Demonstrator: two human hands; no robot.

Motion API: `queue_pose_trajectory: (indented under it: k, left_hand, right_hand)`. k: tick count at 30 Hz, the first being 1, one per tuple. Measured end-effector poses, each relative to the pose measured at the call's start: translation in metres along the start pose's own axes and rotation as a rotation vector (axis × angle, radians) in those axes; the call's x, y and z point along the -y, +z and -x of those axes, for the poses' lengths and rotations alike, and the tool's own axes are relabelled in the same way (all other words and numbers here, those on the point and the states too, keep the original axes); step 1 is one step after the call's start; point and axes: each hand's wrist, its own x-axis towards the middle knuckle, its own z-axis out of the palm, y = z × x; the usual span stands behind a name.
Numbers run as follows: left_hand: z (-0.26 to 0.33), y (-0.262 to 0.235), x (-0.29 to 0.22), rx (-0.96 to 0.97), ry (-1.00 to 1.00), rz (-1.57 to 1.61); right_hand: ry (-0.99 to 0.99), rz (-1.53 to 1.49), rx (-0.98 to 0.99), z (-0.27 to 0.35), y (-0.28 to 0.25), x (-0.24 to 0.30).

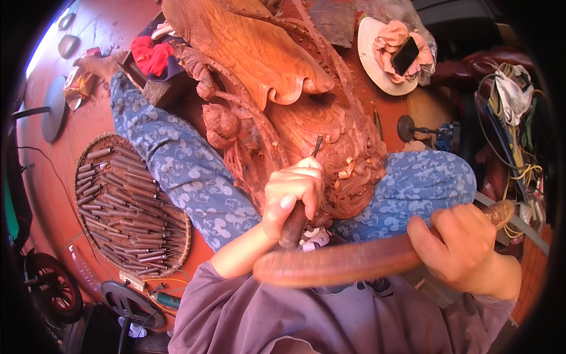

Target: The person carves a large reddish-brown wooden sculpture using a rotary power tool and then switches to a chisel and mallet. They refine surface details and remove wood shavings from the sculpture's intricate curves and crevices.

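Note:
My left hand (293, 192) is closed round the wooden handle of a carving chisel (292, 229). The chisel's narrow dark blade points away from me, at the carved swirls of a large reddish wood carving (345, 144) between my legs. My right hand (454, 245) grips the thin end of a curved wooden mallet (342, 262). The mallet's thick end, a little blurred, is close to the butt of the chisel; whether they touch I cannot tell. Small pale shavings lie on the carving. A bud (221, 125) and a smooth leaf-like sheet (253, 50) belong to the same piece.
On the left a round woven basket (81, 203) holds many wooden-handled chisels. A pale hat (368, 56) with a phone (404, 56) on it lies at the far right. Cords and cloths (513, 100) hang at the right. A power strip (132, 280) sits near the basket.

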Motion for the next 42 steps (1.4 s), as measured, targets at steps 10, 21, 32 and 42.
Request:
queue_pose_trajectory:
  k: [10,21,32,42]
  left_hand:
    - [-0.021,-0.002,-0.008,-0.050,-0.114,0.103]
    - [-0.021,-0.006,-0.005,-0.072,-0.117,0.153]
    - [-0.006,0.002,-0.003,0.019,0.047,0.038]
    - [-0.017,-0.016,-0.007,0.027,-0.097,0.175]
  right_hand:
    - [-0.020,-0.023,-0.118,-0.007,-0.002,-0.004]
    - [0.141,0.110,0.016,-0.018,-0.005,0.008]
    - [0.080,-0.135,0.011,-0.011,0.004,-0.001]
    - [0.005,-0.169,-0.055,-0.011,0.004,0.002]
